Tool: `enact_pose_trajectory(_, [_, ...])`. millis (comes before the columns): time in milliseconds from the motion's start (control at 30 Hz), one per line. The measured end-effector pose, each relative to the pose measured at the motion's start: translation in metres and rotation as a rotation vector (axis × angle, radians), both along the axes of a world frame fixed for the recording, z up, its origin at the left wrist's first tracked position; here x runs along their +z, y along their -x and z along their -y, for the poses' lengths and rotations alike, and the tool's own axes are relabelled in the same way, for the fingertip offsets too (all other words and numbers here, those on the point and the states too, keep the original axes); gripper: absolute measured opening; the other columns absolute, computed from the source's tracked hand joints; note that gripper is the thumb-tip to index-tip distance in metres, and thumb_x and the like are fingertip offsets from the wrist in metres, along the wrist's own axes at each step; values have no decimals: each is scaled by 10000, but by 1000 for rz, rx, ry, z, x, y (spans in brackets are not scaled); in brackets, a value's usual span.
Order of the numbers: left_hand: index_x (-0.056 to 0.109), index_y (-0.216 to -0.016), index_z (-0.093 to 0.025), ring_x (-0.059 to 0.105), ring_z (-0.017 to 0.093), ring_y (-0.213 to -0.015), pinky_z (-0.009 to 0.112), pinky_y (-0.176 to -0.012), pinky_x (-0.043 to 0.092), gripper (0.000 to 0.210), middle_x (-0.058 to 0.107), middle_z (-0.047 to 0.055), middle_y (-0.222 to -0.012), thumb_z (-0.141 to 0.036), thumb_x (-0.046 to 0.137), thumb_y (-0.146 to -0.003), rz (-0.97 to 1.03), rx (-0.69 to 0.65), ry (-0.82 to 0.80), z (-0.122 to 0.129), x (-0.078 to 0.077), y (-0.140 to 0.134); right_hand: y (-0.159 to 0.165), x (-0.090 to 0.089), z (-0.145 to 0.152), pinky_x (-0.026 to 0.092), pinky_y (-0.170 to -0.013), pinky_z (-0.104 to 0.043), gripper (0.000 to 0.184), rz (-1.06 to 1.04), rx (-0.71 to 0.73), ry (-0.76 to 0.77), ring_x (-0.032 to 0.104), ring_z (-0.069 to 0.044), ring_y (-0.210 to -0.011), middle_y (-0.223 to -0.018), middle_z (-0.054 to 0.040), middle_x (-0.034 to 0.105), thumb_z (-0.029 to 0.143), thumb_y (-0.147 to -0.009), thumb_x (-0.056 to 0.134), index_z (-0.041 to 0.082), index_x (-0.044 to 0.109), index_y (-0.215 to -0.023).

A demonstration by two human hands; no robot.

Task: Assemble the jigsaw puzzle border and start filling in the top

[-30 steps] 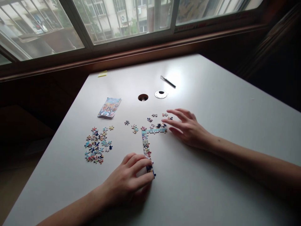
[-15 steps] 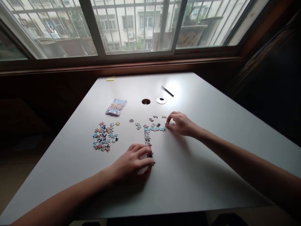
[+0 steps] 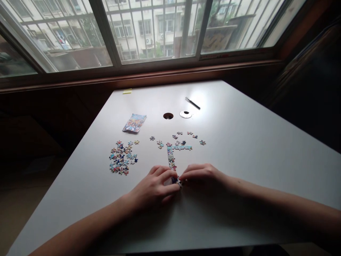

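An L-shaped strip of joined jigsaw puzzle pieces (image 3: 171,156) lies on the white table, its top arm running right and its left arm running down toward me. My left hand (image 3: 161,183) rests at the strip's lower end, thumb and fingers closed about the dark corner pieces. Coming in from the right, my right hand (image 3: 205,175) pinches a jigsaw puzzle piece (image 3: 180,183) against that same end. The fingertips of both hands nearly meet and partly hide the pieces there. Several loose pieces (image 3: 190,133) lie scattered above the strip's top arm.
A pile of loose puzzle pieces (image 3: 121,158) is on the left. Behind it lies a printed picture sheet (image 3: 134,123). Farther back are a round hole (image 3: 168,116), its cover ring (image 3: 185,114), a pen (image 3: 193,103) and a yellow sticker (image 3: 127,91). A barred window stands beyond.
My right hand has come from the loose pieces at the strip's upper right down to its lower end, bringing a piece. My left hand stays there. The view has shifted slightly.
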State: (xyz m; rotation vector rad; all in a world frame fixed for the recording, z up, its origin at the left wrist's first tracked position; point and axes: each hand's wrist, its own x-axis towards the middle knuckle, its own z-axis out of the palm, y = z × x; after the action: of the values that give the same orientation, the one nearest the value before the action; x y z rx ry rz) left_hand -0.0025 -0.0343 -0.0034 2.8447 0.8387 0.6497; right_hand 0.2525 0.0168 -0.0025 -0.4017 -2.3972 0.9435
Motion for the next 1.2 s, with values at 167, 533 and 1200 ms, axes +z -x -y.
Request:
enact_pose_trajectory(167, [627, -1127, -192, 527, 234, -1155, 397, -994, 410, 211, 621, 94, -1218, -182, 581, -921, 20, -47, -7, -1, -2, 1, -3, 3, -1, 546, -747, -265, 209, 25, 10, -22, 674, -156, -835, -929, -125, 706, 213, -962, 558, 144, 722, -1072])
enact_pose_trajectory(533, [644, -1102, -173, 555, 230, -1116, 387, -952, 451, 205, 668, 104, -1130, -168, 517, -942, 1, -57, -27, -2, 7, -3, -3, -5, 1, 524, -759, -284, 242, 70, -27, -162, 604, -157, -866, -996, -102, 634, 265, -995, 488, 182, 716, -1004])
enact_pose_trajectory(1200, [630, -1189, -187, 527, 245, -1150, 404, -993, 401, 264, 662, 95, -1184, -156, 541, -942, 80, -80, 82, -2, 0, 0, -4, 0, -1, 496, -805, -309, 190, 72, 130, -193, 562, -179, -897, -970, -115, 654, 169, -933, 568, 150, 697, -1072])
